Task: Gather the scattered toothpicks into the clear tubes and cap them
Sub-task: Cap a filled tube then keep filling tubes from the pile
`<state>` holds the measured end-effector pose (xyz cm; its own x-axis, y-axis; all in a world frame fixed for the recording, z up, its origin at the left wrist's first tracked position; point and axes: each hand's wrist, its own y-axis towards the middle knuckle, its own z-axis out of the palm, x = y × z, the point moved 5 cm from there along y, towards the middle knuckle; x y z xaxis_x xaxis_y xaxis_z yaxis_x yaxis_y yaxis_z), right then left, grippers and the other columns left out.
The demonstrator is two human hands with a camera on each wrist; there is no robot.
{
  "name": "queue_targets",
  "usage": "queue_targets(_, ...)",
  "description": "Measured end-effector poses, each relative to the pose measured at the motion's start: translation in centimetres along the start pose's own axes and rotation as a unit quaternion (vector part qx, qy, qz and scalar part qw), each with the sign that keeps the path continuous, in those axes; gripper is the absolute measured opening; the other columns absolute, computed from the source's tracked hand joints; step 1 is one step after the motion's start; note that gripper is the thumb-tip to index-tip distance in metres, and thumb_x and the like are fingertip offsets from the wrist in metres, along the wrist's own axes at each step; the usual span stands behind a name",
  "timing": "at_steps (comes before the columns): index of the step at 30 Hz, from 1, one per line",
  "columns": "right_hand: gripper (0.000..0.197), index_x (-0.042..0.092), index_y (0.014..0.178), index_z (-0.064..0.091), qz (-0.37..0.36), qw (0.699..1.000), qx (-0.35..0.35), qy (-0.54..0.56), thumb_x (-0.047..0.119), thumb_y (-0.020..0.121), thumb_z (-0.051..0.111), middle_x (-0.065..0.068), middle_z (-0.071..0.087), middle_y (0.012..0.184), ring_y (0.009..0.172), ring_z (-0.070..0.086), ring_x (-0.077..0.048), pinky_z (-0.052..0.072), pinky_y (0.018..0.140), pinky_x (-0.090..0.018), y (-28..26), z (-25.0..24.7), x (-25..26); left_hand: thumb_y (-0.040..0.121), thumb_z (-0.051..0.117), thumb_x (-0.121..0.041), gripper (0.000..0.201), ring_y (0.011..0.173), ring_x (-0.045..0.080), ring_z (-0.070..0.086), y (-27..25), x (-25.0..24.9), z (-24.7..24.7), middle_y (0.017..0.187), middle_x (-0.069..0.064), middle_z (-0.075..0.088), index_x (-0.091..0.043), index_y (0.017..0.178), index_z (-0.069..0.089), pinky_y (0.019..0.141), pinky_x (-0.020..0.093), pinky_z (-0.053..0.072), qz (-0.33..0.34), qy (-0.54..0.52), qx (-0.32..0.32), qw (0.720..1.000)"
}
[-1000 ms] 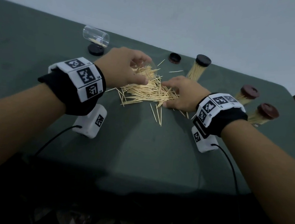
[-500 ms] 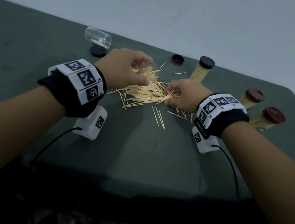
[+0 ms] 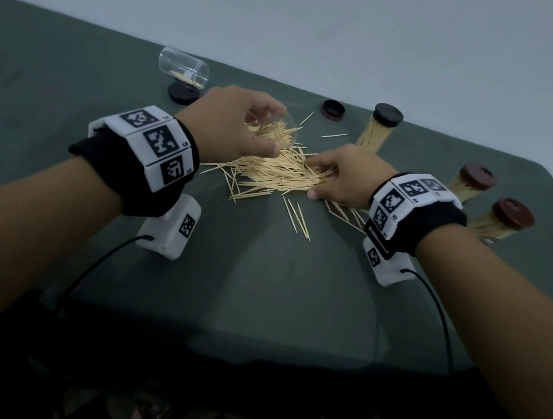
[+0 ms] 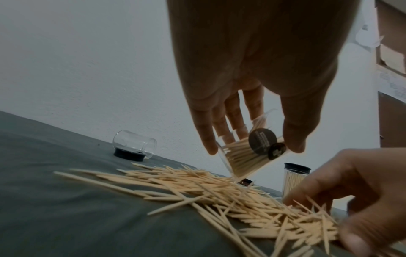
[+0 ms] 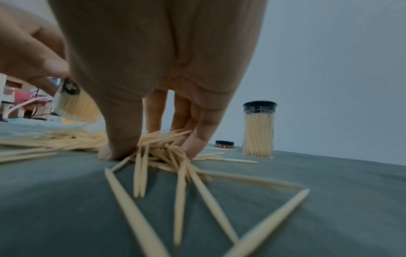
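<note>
The left hand [image 3: 233, 125] is lifted a little above the tabletop [image 3: 275, 295], with the fingers and thumb curled round a clear tube [image 4: 248, 153]. The tube is tilted, its open mouth pointing toward the right hand, and it is partly full of toothpicks. Two dark round stickers show on its side. The right hand [image 3: 344, 175] is palm down with the wrist low, and its thumb and fingertips [image 5: 193, 147] press onto the tabletop on both sides of a small bunch of toothpicks. The fingers are bent in around that bunch, pinching it together. Between the two hands lies the big pile of toothpicks [image 3: 272, 174], spread flat on the green tabletop, and a few loose ones [image 3: 297, 215] lie nearer the person. Both wrists wear black bands with white blocks that have black square patterns, and a black cord runs from each. Far past the left hand an almost empty tube [image 3: 184, 68] lies on its side, just beside a dark cap [image 3: 183, 93]. Another loose cap [image 3: 333, 109] sits past the pile. Next to it stands a full tube with a black cap [image 3: 379, 128]. Two more full tubes with brown caps [image 3: 489, 206] stand off to the right.
</note>
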<state>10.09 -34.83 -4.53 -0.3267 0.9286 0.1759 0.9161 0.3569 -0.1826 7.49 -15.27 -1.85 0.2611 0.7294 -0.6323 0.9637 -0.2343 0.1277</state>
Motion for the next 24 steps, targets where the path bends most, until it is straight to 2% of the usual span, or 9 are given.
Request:
queue_targets(5, 0.041, 0.029, 0.126, 0.065, -0.023, 0.999, -0.03, -0.025, 0.036, 0.086, 0.071, 0.0, 0.067, 0.12, 0.111, 0.059, -0.018, 0.035, 0.083, -0.018, 0.5, 0.0, 0.9, 0.076, 0.08, -0.039, 0.057, 0.114, 0.013, 0.059, 0.0, 0.1, 0.1, 0.122, -0.003, 0.065, -0.032, 0.129, 0.058, 0.104, 0.033, 0.044, -0.005, 0.002, 0.002, 1.0)
queue_targets(7, 0.035, 0.028, 0.123, 0.067, -0.034, 0.998, -0.035, -0.03, 0.032, 0.088, 0.069, -0.001, 0.07, 0.113, 0.105, 0.061, -0.018, 0.039, 0.081, -0.02, 0.4, -0.1, 1.1, 0.076, 0.079, -0.038, 0.057, 0.114, 0.013, 0.059, 0.0, 0.2, 0.0, 0.122, -0.003, 0.065, -0.031, 0.129, 0.058, 0.103, 0.033, 0.044, -0.006, 0.003, 0.001, 1.0)
queue_targets(10, 0.032, 0.029, 0.12, 0.068, -0.041, 0.998, -0.039, -0.032, 0.029, 0.089, 0.069, -0.003, 0.072, 0.106, 0.103, 0.062, -0.019, 0.048, 0.087, -0.027, 0.2, -0.3, 1.4, 0.077, 0.079, -0.039, 0.058, 0.115, 0.013, 0.059, 0.0, 0.3, -0.1, 0.122, -0.003, 0.065, -0.031, 0.13, 0.058, 0.103, 0.034, 0.045, -0.006, 0.003, -0.002, 1.0)
queue_targets(14, 0.028, 0.032, 0.117, 0.07, -0.055, 0.997, -0.045, -0.039, 0.026, 0.09, 0.066, -0.002, 0.072, 0.097, 0.097, 0.063, -0.019, 0.041, 0.077, -0.021, 0.3, -0.1, 1.6, 0.077, 0.079, -0.038, 0.058, 0.115, 0.013, 0.058, 0.1, 0.4, -0.1, 0.123, -0.003, 0.064, -0.03, 0.13, 0.057, 0.104, 0.033, 0.044, -0.008, 0.005, -0.003, 1.0)
queue_targets(18, 0.027, 0.031, 0.116, 0.071, -0.05, 0.997, -0.055, -0.009, 0.025, 0.091, 0.066, -0.003, 0.072, 0.102, 0.099, 0.061, -0.018, 0.039, 0.078, -0.021, 0.4, -0.2, 1.1, 0.077, 0.079, -0.039, 0.058, 0.115, 0.013, 0.059, 0.1, 0.5, -0.1, 0.122, -0.003, 0.064, -0.03, 0.13, 0.058, 0.104, 0.033, 0.044, -0.009, 0.009, -0.004, 1.0)
queue_targets(21, 0.029, 0.031, 0.119, 0.069, -0.03, 0.998, -0.05, 0.012, 0.028, 0.09, 0.067, -0.002, 0.072, 0.103, 0.093, 0.059, -0.014, 0.035, 0.077, -0.018, 0.5, -0.3, 0.2, 0.077, 0.078, -0.04, 0.059, 0.116, 0.012, 0.058, 0.1, 0.7, -0.4, 0.123, -0.004, 0.064, -0.031, 0.131, 0.057, 0.104, 0.034, 0.044, -0.01, 0.011, -0.004, 1.0)
queue_targets(24, 0.034, 0.033, 0.123, 0.067, -0.008, 0.998, -0.059, 0.033, 0.03, 0.089, 0.068, 0.0, 0.071, 0.111, 0.09, 0.06, -0.013, 0.039, 0.08, -0.019, 0.4, -0.5, -0.6, 0.078, 0.078, -0.039, 0.058, 0.116, 0.012, 0.058, 0.0, 0.7, -0.6, 0.124, -0.004, 0.064, -0.031, 0.131, 0.057, 0.104, 0.032, 0.043, -0.01, 0.013, -0.007, 1.0)
